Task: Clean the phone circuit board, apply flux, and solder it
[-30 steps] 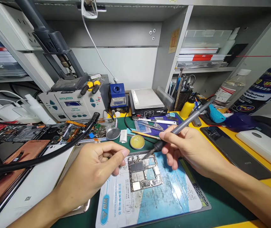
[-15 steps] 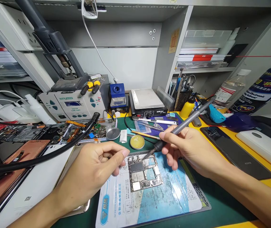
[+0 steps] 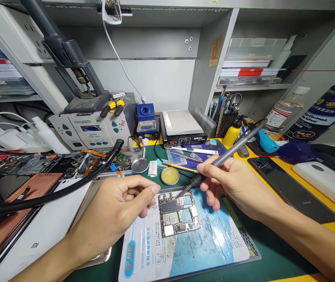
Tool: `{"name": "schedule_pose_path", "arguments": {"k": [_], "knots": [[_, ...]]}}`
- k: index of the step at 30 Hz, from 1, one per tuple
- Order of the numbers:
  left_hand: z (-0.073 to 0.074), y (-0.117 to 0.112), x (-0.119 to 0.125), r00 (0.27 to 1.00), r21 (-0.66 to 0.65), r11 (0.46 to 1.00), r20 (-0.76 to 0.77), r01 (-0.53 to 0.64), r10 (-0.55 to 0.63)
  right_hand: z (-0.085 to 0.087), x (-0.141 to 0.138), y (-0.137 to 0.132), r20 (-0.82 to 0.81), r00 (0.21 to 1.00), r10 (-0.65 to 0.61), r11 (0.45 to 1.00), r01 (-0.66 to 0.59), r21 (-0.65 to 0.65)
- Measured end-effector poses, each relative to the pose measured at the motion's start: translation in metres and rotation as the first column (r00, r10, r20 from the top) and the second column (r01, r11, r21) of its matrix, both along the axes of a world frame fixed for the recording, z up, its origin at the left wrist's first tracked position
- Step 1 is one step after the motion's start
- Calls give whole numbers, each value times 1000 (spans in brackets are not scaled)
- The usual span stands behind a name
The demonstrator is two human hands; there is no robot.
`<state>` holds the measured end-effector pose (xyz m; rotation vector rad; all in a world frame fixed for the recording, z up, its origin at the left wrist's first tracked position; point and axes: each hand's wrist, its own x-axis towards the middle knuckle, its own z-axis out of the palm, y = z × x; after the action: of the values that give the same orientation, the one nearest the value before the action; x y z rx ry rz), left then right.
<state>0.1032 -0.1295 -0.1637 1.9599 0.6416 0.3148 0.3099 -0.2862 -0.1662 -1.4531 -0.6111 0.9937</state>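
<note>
My right hand holds a grey soldering iron like a pen, slanting down to the left. Its tip is at the upper part of a phone circuit board, which lies flat on a blue and white box. Thumb and forefinger of my left hand are pinched together at the board's upper left edge; whether anything is between them I cannot make out. Behind the board sits an open round tin of yellowish flux paste, with its lid to the left.
A black hose crosses the left side above phone parts. At the back stand a hot air station, a blue soldering iron stand and a heating plate. On the right lie a dark phone and several bottles.
</note>
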Motion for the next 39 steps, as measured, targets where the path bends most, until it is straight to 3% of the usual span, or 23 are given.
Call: {"name": "schedule_pose_path", "arguments": {"k": [39], "knots": [[1,-1,3,999,10,1000,43,-4,3,-1,1,2,-4,1000,-1,1000,1,4]]}}
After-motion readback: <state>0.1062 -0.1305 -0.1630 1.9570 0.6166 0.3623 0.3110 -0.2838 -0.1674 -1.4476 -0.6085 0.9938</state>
